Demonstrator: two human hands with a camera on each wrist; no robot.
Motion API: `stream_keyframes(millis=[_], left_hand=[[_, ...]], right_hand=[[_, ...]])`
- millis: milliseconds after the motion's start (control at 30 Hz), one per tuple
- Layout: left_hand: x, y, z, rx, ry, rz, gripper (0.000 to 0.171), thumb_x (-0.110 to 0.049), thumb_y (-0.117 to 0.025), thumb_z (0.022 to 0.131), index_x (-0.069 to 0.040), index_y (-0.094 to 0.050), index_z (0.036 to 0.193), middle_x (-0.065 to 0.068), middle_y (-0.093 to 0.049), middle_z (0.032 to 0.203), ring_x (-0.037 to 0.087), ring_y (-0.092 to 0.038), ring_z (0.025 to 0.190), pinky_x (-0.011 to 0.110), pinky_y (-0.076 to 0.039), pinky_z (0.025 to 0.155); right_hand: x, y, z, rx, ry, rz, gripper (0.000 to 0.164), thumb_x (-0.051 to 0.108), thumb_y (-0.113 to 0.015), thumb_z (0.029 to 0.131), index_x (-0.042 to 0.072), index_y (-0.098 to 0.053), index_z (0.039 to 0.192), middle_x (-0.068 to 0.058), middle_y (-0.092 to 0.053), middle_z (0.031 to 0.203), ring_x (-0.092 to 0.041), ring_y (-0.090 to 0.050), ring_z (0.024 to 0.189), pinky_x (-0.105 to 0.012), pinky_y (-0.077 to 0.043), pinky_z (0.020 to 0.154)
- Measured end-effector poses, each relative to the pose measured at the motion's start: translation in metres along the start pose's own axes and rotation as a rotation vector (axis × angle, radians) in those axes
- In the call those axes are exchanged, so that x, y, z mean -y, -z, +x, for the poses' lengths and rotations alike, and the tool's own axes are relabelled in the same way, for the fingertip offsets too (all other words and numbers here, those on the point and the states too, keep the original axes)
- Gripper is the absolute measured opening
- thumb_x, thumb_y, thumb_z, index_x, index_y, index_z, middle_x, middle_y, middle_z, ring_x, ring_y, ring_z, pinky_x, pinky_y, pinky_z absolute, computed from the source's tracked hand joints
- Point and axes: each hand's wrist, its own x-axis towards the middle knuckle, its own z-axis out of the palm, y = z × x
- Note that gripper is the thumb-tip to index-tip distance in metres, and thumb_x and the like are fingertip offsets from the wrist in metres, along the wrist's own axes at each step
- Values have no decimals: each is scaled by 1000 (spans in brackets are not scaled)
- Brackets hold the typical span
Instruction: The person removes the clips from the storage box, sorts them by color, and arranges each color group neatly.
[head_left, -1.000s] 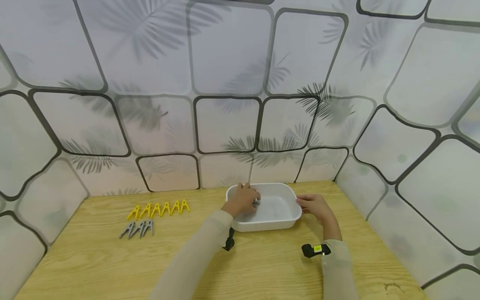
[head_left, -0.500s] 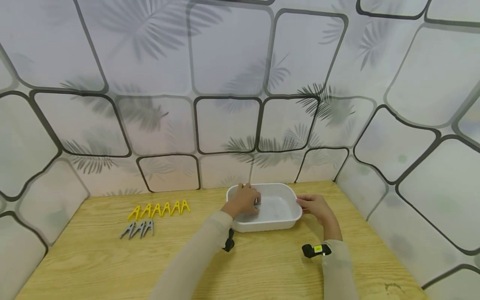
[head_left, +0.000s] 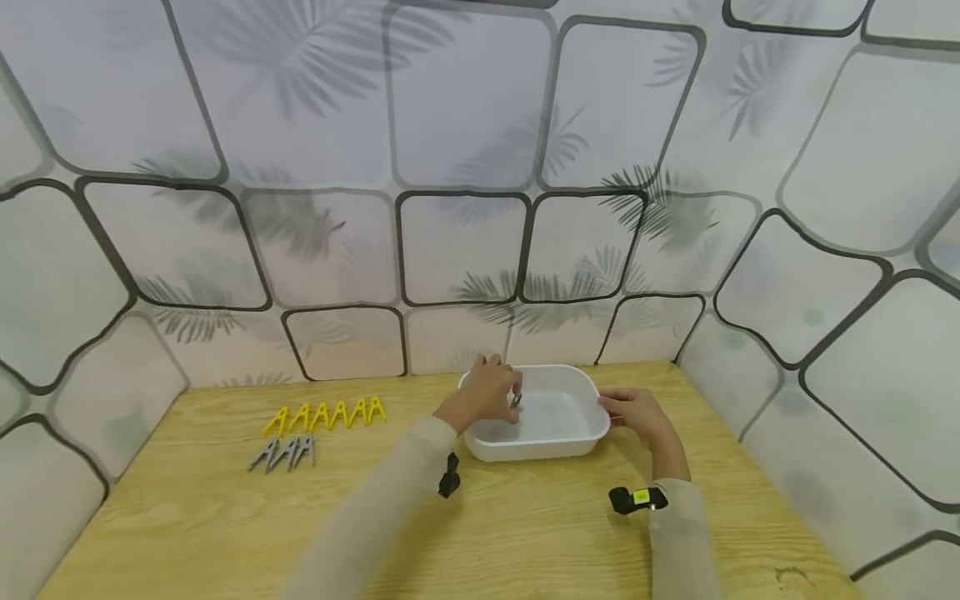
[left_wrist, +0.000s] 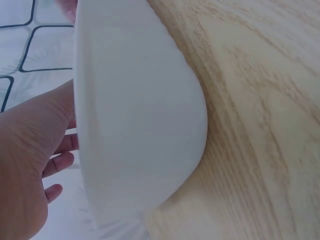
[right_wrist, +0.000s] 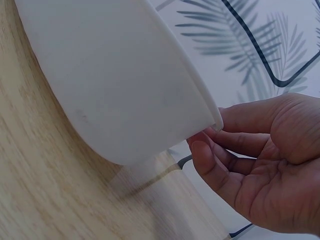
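Note:
In the head view my left hand [head_left: 487, 392] reaches over the left side of a white plastic basin [head_left: 564, 412] and pinches a grey clothespin [head_left: 516, 401] between thumb and fingers. The basin's wall [left_wrist: 140, 110] hides those fingertips and the clothespin in the left wrist view. At the basin's right end, my right hand [head_left: 637, 415] grips the rim, with its thumb on top and fingers curled beneath, as the right wrist view shows the rim [right_wrist: 212, 117] between them. The basin stands upright on the wooden table.
To the left on the table [head_left: 225, 525], several yellow clothespins [head_left: 322, 415] lie in a row, with three grey clothespins [head_left: 283, 452] in front of them. A patterned wall covering [head_left: 465, 250] rises behind the table and along both sides.
My left hand has risen slightly inside the basin, and the grey clothespin now shows in its fingers. The right hand keeps its hold on the rim. The head view has shifted a little.

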Motion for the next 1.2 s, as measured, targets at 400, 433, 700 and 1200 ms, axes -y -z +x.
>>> stream_keyframes(millis=[400, 433, 700, 1200], left_hand=[[17, 11, -13, -15, 23, -103, 28, -33, -79, 79, -22, -68, 103, -6, -66, 94, 18, -46, 91, 41, -32, 88], [18, 13, -14, -16, 28, -121, 28, -33, -79, 79, -22, -68, 102, -5, -66, 93, 18, -46, 90, 41, -32, 88], [26, 30, -33, -79, 31, -250, 33, -35, -84, 81, -17, -69, 105, 3, -68, 96, 22, -47, 92, 48, -34, 92], [60, 48, -76, -329, 55, -271, 25, -24, -80, 80, -13, -68, 98, 5, -69, 92, 20, -48, 87, 47, -38, 87]], right_hand=[[-1, 1, 1, 7, 2, -12, 44, 14, -58, 103, -15, -56, 135, -31, -63, 132, -11, -68, 93, -29, -59, 81], [-1, 1, 1, 8, 3, -8, 43, 14, -58, 103, -15, -56, 135, -31, -63, 132, -11, -68, 93, -29, -59, 81], [-1, 0, 0, 17, 5, -9, 44, 14, -58, 103, -16, -55, 135, -31, -63, 132, -11, -68, 92, -27, -59, 78], [0, 0, 0, 14, 12, -17, 45, 14, -58, 103, -16, -54, 135, -32, -62, 133, -10, -68, 92, -26, -58, 77]])
